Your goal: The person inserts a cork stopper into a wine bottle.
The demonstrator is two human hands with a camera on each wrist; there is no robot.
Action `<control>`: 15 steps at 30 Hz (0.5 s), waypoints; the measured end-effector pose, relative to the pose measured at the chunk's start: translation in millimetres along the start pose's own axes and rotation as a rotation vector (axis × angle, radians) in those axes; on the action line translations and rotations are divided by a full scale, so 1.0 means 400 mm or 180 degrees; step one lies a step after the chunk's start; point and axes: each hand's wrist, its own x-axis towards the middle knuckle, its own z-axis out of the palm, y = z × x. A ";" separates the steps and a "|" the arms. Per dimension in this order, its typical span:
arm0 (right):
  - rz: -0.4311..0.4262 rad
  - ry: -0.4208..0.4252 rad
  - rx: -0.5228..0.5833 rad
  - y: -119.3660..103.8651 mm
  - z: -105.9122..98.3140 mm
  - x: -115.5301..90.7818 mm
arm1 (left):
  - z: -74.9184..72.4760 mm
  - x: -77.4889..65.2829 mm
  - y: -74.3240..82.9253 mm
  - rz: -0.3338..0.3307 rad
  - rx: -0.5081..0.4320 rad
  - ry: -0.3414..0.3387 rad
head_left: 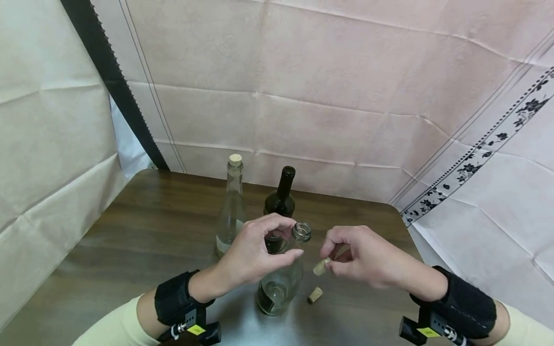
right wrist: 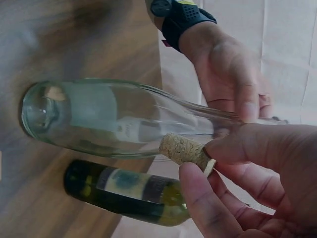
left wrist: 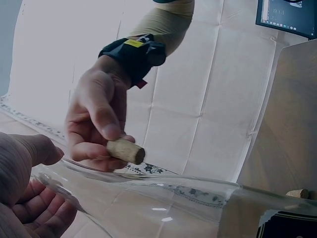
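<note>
A clear glass bottle [head_left: 283, 281] with an uncorked mouth and a dark label stands near the table's middle. My left hand [head_left: 255, 250] holds it by the neck, thumb on the near side and fingers curved round the far side. To the right of the bottle's mouth, my right hand [head_left: 363, 254] pinches a cork [right wrist: 179, 148] between thumb and fingers. The cork [left wrist: 126, 150] is held tilted, apart from the bottle. On the table below lies a second cork [head_left: 315, 294], on its side beside the bottle's base.
Behind my left hand stands another clear bottle [head_left: 232, 206] with a cork in its mouth. A dark green wine bottle [head_left: 283, 192] is just behind the uncorked one. Pale cloth [head_left: 303, 96] hangs beyond the wooden table [head_left: 164, 230]. A screen [left wrist: 290, 19] shows in the left wrist view.
</note>
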 end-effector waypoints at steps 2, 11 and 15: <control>-0.0018 -0.0008 -0.0026 -0.012 -0.010 0.002 | 0.000 0.000 0.001 -0.0005 -0.0003 0.0003; -0.0121 0.0066 -0.0279 -0.066 -0.053 0.008 | 0.000 -0.003 0.002 -0.0020 0.0030 -0.0004; -0.0128 0.0135 -0.0403 -0.092 -0.074 0.012 | 0.000 -0.002 0.002 -0.0028 0.0011 -0.0012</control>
